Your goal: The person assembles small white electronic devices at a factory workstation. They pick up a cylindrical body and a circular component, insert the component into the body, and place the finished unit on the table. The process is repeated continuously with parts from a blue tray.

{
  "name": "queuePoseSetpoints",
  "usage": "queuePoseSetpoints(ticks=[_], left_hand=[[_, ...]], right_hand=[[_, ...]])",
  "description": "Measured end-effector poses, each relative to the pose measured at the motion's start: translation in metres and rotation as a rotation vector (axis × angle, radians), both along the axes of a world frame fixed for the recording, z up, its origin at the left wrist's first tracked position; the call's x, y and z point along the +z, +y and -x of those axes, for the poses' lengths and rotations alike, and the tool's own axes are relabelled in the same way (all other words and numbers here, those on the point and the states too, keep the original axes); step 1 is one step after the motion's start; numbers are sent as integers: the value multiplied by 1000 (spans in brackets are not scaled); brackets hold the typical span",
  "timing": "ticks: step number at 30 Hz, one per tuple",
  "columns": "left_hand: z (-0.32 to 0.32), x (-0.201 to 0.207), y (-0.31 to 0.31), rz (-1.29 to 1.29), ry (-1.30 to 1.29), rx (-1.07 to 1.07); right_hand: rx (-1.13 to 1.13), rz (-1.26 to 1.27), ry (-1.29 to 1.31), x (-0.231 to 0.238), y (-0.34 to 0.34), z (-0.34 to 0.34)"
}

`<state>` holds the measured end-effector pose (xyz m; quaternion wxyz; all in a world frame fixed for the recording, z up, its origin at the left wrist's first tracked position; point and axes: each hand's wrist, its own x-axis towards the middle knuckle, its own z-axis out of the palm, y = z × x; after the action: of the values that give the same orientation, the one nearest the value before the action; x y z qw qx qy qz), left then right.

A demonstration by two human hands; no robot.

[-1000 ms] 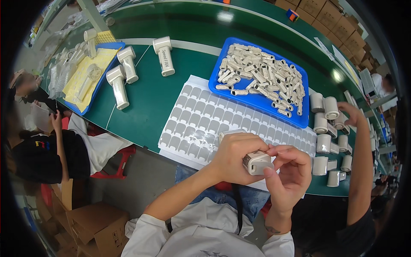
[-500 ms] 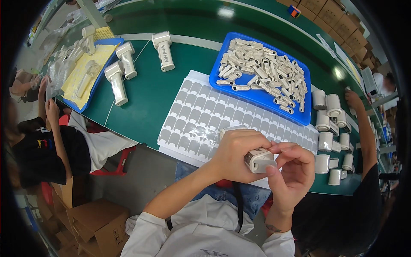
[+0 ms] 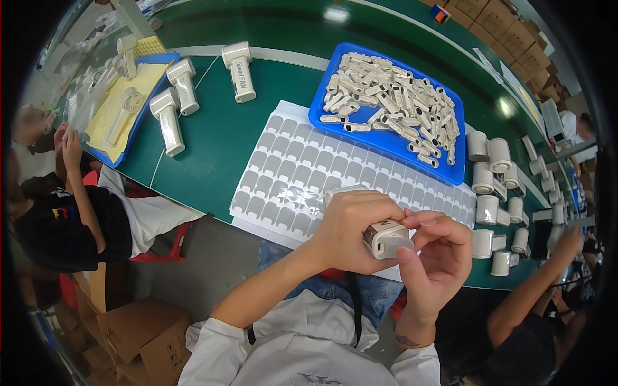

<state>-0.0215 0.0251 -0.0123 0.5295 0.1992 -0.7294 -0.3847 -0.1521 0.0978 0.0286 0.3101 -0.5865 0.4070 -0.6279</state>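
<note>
My left hand is wrapped round a white handheld fan, its handle end turned toward me and to the right. Against that end lies a small grey label with a rounded edge. My right hand pinches the label's edge between thumb and fingers. Part of the fan's head shows beyond my left knuckles; the rest is hidden by the hand. Beneath both hands, a white sheet carries rows of grey labels of similar shape.
A blue tray heaped with small white parts stands beyond the sheet. Several white fans stand at the right, and others lie at the left by a yellow-lined tray. Co-workers sit on both sides.
My hands keep almost the same hold on the fan and label. The co-worker at the right has drawn an arm back from the fans, toward the near side. The view has shifted slightly.
</note>
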Motion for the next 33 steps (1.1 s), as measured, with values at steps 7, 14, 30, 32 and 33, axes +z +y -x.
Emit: queuePoseSetpoints(ticks=[7, 14, 30, 32, 33], left_hand=[[0, 1, 0, -3, 0, -2], [0, 1, -1, -3, 10, 6], [1, -1, -1, 10, 12, 3], [0, 0, 0, 7, 12, 8], [1, -1, 0, 2, 19, 8]], right_hand=[[0, -8, -40, 2, 0, 0], [2, 8, -19, 1, -1, -1], [-15, 16, 1, -2, -1, -3], [-18, 23, 11, -3, -1, -3], [-16, 23, 6, -2, -1, -3]])
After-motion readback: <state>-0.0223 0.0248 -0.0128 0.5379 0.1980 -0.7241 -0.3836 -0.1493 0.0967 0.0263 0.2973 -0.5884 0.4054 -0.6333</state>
